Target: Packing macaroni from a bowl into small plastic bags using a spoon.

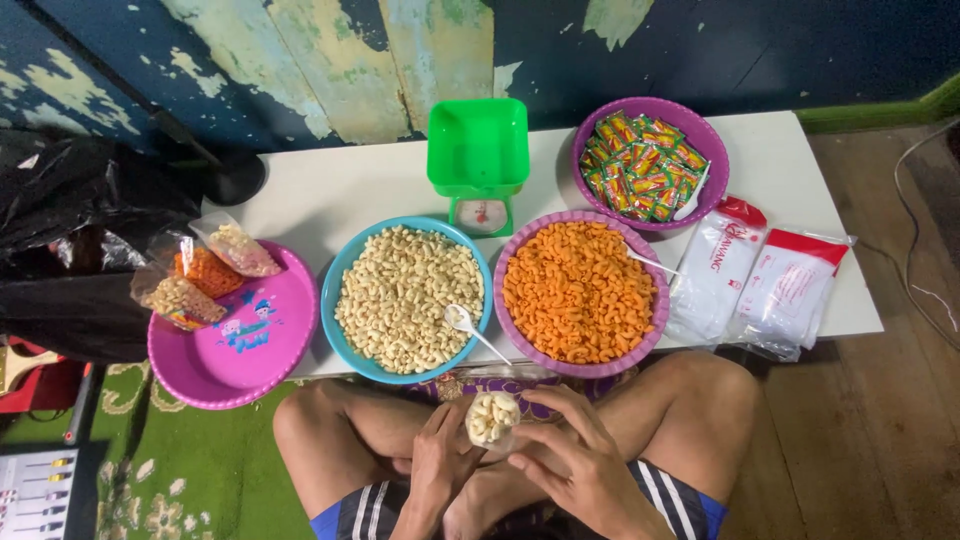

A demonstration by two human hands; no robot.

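Note:
My left hand [442, 462] and my right hand [575, 455] together hold a small clear bag [491, 418] partly filled with pale puffed snacks, above my crossed legs. Just in front of it on the low white table [330, 190] stands a blue bowl [345, 262] of the same pale snacks with a white spoon [462, 320] lying at its near edge. Beside it on the right a purple bowl [652, 325] is full of orange snacks, with a second white spoon [648, 262] at its right rim.
A green kitchen scale [479, 160] stands behind the bowls. A purple bowl of small sachets [645, 165] sits at the back right, stacks of empty clear bags [760, 280] on the right. A pink tray [235, 340] with filled snack bags [200, 272] lies left. Black bags [70, 210] lie far left.

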